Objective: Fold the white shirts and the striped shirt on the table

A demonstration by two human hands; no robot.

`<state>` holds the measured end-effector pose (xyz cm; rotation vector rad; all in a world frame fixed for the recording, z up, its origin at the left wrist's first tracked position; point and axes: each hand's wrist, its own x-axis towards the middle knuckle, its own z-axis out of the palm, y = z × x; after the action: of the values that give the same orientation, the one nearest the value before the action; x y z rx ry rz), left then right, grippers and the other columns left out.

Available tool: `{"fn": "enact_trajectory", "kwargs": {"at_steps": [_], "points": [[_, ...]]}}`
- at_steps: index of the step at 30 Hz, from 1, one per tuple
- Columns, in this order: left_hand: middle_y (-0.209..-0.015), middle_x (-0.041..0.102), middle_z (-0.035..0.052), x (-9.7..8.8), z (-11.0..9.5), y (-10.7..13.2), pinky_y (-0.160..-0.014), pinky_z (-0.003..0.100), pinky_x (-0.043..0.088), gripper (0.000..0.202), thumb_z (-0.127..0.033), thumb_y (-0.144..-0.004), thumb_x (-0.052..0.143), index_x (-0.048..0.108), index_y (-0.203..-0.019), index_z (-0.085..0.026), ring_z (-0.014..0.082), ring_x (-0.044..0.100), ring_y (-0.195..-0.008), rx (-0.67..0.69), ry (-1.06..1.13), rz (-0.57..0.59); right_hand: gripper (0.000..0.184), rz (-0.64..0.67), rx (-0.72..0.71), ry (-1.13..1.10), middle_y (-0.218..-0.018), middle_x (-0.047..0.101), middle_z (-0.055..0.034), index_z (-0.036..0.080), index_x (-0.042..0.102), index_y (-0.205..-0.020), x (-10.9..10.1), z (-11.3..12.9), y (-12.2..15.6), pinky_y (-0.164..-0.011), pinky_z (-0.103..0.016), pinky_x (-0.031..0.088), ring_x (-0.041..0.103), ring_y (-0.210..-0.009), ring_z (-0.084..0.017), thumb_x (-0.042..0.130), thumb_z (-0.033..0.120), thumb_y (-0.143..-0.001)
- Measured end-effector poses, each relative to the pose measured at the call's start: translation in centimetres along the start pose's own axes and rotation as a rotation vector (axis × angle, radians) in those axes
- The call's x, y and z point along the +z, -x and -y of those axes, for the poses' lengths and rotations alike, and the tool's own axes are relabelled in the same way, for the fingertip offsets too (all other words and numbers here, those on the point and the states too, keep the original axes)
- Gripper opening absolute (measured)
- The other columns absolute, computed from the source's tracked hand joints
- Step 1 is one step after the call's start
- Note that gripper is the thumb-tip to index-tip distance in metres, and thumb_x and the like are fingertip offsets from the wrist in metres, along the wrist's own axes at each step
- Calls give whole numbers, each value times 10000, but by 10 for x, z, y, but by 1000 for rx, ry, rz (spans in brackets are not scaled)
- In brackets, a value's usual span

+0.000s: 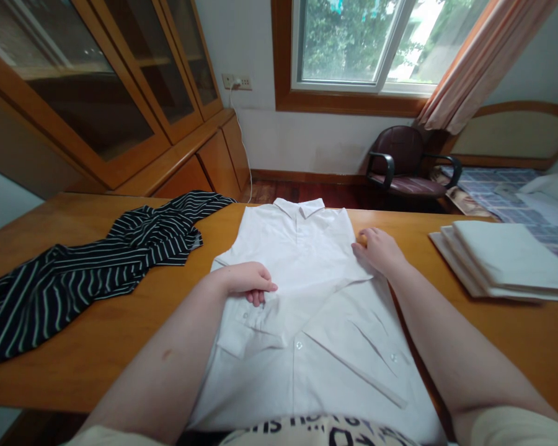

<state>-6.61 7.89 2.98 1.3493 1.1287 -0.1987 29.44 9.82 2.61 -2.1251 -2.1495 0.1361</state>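
Note:
A white collared shirt (307, 291) lies face down on the wooden table (121, 334), collar at the far edge, sleeves folded in across the back. My left hand (246, 280) rests on the shirt's left side, fingers curled around a fold of the cloth. My right hand (376, 246) presses on the shirt's right edge near the shoulder, fingers bent and together on the fabric.
A black-and-white striped garment (88, 266) lies crumpled on the table's left. A stack of folded white cloths (502, 260) sits at the right. Beyond the table stand a dark office chair (404, 164), wooden cabinets (121, 105), a bed and a window.

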Motion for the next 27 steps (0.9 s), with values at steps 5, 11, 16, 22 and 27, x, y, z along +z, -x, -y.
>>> {"fn": "enact_trajectory", "kwargs": {"at_steps": [5,11,16,22,27], "points": [[-594,670,38,1,0,-1,-487,226,429,426,-561,-628,720,585,-647,-157,139,627,-535,3,-19,0,613,74,-248,-26,-1506,325,-143,140,400,-1415,21,5,-5,-1112,-405,262,309,-1376,-294,433,482,-907],[-588,662,32,1,0,-2,-477,228,429,439,-567,-614,729,576,-654,-157,139,621,-523,7,-3,9,641,119,-325,-17,-1540,255,-93,205,336,-1459,26,-1,-7,-1131,-498,201,180,-1427,-284,379,541,-915],[-578,652,23,0,-1,-4,-477,233,436,433,-558,-623,727,563,-649,-158,138,619,-516,15,-3,12,603,101,-283,1,-1525,294,-111,203,381,-1429,25,5,-12,-1119,-497,228,238,-1409,-286,349,535,-926],[-575,652,20,0,0,-4,-472,231,430,435,-567,-645,706,555,-670,-159,140,624,-522,19,16,10,703,127,-171,50,-1543,238,-136,137,316,-1452,29,21,-54,-1133,-464,204,207,-1418,-287,374,569,-900],[-594,655,17,0,0,-2,-469,226,427,424,-571,-705,648,563,-716,-156,141,638,-540,32,59,9,763,139,-24,15,-1561,159,-141,84,224,-1487,35,22,-84,-1140,-463,175,169,-1427,-285,322,571,-908]]}}
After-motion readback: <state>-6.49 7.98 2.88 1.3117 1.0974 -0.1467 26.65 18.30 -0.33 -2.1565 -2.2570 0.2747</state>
